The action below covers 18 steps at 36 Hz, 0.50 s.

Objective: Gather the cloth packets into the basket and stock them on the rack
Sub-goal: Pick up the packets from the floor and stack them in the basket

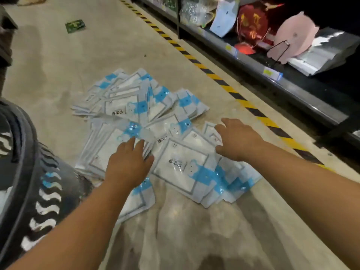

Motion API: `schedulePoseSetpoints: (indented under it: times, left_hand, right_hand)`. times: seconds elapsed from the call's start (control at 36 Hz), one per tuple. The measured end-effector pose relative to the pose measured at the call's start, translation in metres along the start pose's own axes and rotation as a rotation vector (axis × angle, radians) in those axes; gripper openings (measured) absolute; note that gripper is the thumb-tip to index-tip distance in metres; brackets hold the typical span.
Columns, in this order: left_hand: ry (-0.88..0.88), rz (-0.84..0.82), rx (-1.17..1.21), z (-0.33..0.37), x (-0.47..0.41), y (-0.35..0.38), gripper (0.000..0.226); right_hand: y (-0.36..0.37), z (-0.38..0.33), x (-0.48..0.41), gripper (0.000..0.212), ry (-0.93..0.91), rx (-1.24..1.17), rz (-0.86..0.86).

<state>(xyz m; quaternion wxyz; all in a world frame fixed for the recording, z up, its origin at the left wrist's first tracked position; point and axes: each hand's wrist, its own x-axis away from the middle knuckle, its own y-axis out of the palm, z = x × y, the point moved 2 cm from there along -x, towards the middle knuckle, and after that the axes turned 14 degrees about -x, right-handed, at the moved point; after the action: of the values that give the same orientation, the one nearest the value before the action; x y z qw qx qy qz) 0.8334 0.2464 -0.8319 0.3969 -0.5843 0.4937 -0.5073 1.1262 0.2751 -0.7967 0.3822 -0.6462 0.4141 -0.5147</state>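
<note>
Flat, glossy plastic packets [181, 164], white with blue tabs, lie fanned in overlapping heaps on the speckled concrete floor [78, 55]. The left hand [128, 160] presses flat on them with straight fingers. The right hand [235, 139] is spread wide over their edge. The dark slotted basket [25, 133] is cut off at left.

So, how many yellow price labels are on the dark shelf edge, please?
2: one yellow label below the red lantern, another below the pink cut-out; more may be hidden.

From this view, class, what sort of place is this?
Probably a shop aisle: a stocked rack with price tags, striped tape running beside it, and a pile of packets.
</note>
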Motion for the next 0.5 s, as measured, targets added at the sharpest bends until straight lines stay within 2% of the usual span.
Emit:
schedulePoseSetpoints:
  times: [0.22,0.39,0.5]
  left_hand:
    - [-0.039,-0.2,0.027,-0.027,0.034,0.114,0.068]
    - [-0.062,-0.362,0.013,-0.036,0.051,0.18,0.072]
    - [-0.112,-0.363,0.077,-0.027,0.063,0.198,0.071]
  right_hand:
    - [0.109,-0.016,-0.014,0.066,-0.099,0.055,-0.171]
    - [0.174,-0.04,-0.027,0.083,-0.197,0.056,-0.266]
    - [0.199,-0.041,-0.027,0.09,-0.186,0.087,-0.28]
